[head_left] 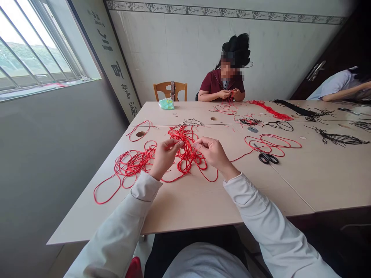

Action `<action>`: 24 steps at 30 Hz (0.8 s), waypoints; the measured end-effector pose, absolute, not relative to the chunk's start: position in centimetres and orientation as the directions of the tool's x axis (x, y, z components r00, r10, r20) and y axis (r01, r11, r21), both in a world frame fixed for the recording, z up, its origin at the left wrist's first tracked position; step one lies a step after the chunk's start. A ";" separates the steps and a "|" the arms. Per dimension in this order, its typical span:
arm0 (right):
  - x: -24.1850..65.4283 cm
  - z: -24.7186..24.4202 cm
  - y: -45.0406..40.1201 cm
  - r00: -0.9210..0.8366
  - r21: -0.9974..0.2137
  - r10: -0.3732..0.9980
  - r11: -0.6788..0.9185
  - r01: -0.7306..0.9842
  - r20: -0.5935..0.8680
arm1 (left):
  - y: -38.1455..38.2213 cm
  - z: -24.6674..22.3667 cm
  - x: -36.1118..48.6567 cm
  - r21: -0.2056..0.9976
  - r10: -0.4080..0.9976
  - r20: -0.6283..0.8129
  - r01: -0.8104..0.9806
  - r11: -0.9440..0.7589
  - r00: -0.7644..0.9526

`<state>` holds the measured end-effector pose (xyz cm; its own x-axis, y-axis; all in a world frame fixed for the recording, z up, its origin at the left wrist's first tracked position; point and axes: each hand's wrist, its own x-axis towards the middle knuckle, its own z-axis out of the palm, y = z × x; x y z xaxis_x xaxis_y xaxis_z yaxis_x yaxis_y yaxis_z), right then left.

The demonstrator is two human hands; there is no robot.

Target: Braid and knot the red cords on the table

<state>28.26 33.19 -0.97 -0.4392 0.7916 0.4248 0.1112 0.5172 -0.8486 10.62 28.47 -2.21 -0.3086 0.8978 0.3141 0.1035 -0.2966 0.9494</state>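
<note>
Above a tangle of braided red cords (188, 154) on the table, both my hands are raised close together. Thumb and fingertips of my left hand (167, 154) are pinched on red cord. My right hand (213, 154), a short gap away, pinches red cord too; the exact strand blends with the tangle behind. A loose coil of smooth red cord (135, 162) lies left of my left hand. Past my right hand, a long red cord (269, 141) runs out in loops. Black-handled scissors (268, 157) rest there, blades pointing away from me.
Across the table (232, 200) sits a person (222, 83) handling red cord; another person's arm (344, 90) reaches in at far right. Black cord bundles (342, 137), a metal disc (253, 130), a green packet (166, 104) and round table holes (140, 134) are about.
</note>
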 end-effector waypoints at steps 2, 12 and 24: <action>28.4 -0.8 33.3 -0.409 -0.828 0.793 0.543 0.139 0.451 | 28.5 -2.1 10.8 0.955 0.901 0.297 0.082 -0.286 -0.315; 28.9 -0.8 34.0 -0.300 -0.778 0.802 0.586 0.226 0.517 | 28.4 -2.5 11.0 0.970 0.939 0.230 -0.015 -0.242 -0.255; 28.2 -1.1 33.7 -0.329 -0.874 0.836 0.482 0.063 0.438 | 28.5 -3.0 11.5 0.990 0.990 0.110 -0.080 -0.118 -0.092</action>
<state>28.20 33.69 -1.10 -0.3294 0.8363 0.4382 0.0625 0.4825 -0.8737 11.54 28.49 -2.97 -0.0921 0.9896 0.1103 -0.0799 -0.1177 0.9898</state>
